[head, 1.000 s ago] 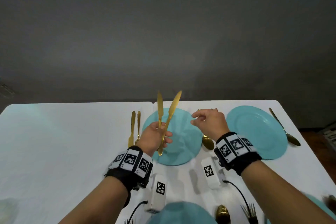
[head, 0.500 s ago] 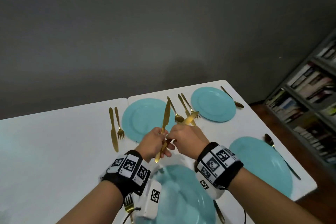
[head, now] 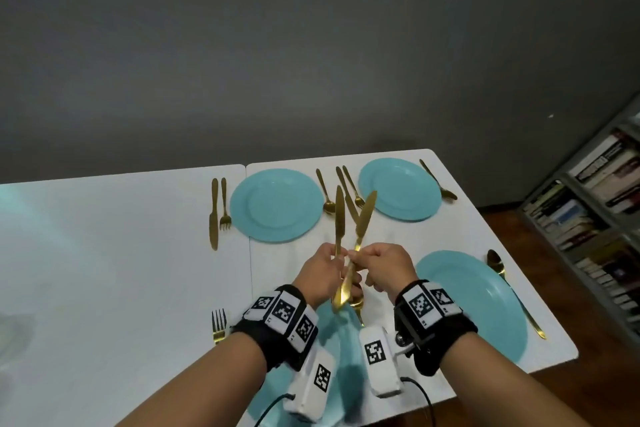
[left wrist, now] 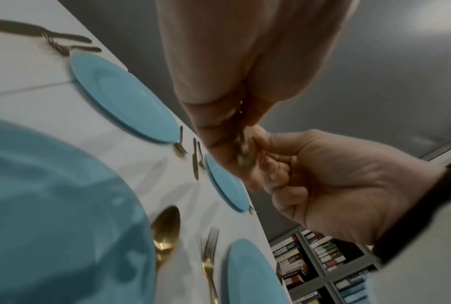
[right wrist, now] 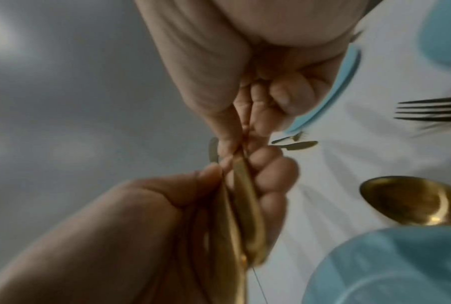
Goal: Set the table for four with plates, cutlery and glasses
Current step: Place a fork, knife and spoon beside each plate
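Two gold knives are held up over the white table (head: 121, 270). My left hand (head: 334, 258) grips the upright knife (head: 339, 215) and still has its fingers round the handle of the tilted knife (head: 364, 222). My right hand (head: 360, 255) pinches that tilted knife just above the left fingers. In the right wrist view the gold handles (right wrist: 245, 195) run through my left hand (right wrist: 193, 205). Several turquoise plates lie on the table: far left (head: 277, 204), far right (head: 400, 189), near right (head: 471, 302), and one (head: 332, 333) under my wrists.
A knife (head: 214, 215) and fork (head: 225, 204) lie left of the far left plate. A spoon (head: 325, 196), knife and fork lie between the far plates. Spoons (head: 438, 180) (head: 498, 267) lie right of both right-hand plates. A fork (head: 219, 322) lies near left. A bookshelf (head: 595, 218) stands right.
My right hand has come across to the left hand and taken a pinch on one of the two knives. Both hands have drawn back from the far left plate towards the near one.
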A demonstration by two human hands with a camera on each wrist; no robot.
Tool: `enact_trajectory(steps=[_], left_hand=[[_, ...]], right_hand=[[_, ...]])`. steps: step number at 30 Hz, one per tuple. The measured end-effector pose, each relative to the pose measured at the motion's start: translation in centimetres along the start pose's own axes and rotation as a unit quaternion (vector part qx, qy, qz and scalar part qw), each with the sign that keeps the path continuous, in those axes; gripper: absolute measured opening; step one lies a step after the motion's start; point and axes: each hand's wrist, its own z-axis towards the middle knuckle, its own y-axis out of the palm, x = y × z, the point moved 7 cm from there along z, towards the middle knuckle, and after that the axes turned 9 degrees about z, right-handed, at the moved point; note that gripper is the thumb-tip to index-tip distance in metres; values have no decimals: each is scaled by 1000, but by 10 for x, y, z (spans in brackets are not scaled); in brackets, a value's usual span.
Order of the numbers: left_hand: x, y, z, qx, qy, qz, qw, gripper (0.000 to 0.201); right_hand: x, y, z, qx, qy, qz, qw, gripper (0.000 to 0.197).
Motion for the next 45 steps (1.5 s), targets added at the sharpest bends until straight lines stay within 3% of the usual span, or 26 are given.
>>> enact_trajectory(steps=[5,9,13,16,17,29,45], left_hand=[[-14,19,-7,84,-22,-66,994,14],[-26,15,-10,139,-28,-29,989,20],[-34,20,-14,148,-38,-30,988,21],[-39,23,-14,154,-41,-38,986,20],[-41,25,-15,155,-42,-37,986,20],[-55,21,-15,179,-37,-7,983,20],[-56,22,-16,174,-33,-3,984,21]], right_hand=[[29,-63,2,66,-10,-6,998,16],[72,-88,0,44,19,-97,994,21],[110,-79,3,13,51,-208,977,28],[122,-65,5,-21,47,-266,963,14],[126,-61,7,-27,48,-279,959,20],[147,-48,23,5,78,-328,941,35],[158,-54,10,36,75,-346,935,28]])
